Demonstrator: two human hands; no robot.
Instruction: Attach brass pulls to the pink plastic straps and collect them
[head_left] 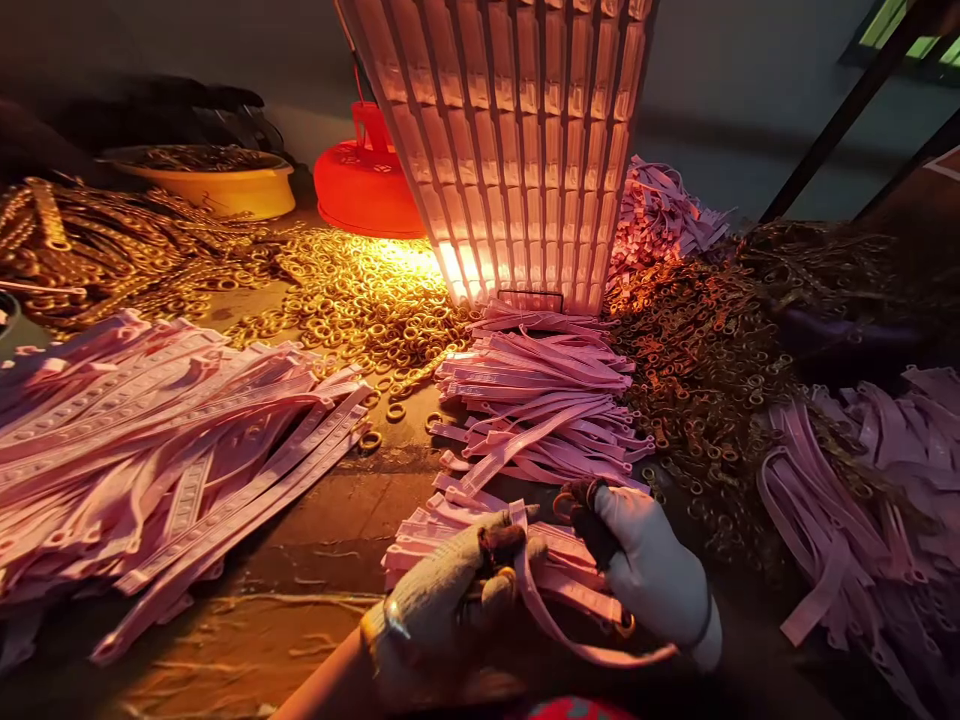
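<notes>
My left hand [442, 585], in a worn knit glove with dark fingertips, pinches the upper end of a pink strap [549, 622]. The strap curves down and to the right, below my right hand. My right hand [649, 555] wears a pale glove, also dark at the fingers. Its thumb and fingers close on a small metal ring [562, 505], just right of the strap's held end; part of the ring is hidden. Beneath and beyond both hands lies a row of stacked pink straps [540, 440].
Loose brass rings [367, 300] cover the table under a red lamp [367, 190]. A ribbed translucent panel [525, 150] leans behind the straps. Metal clasps [697, 370] lie right. More pink straps [187, 430] spread left. A yellow basin [240, 190] stands at the back.
</notes>
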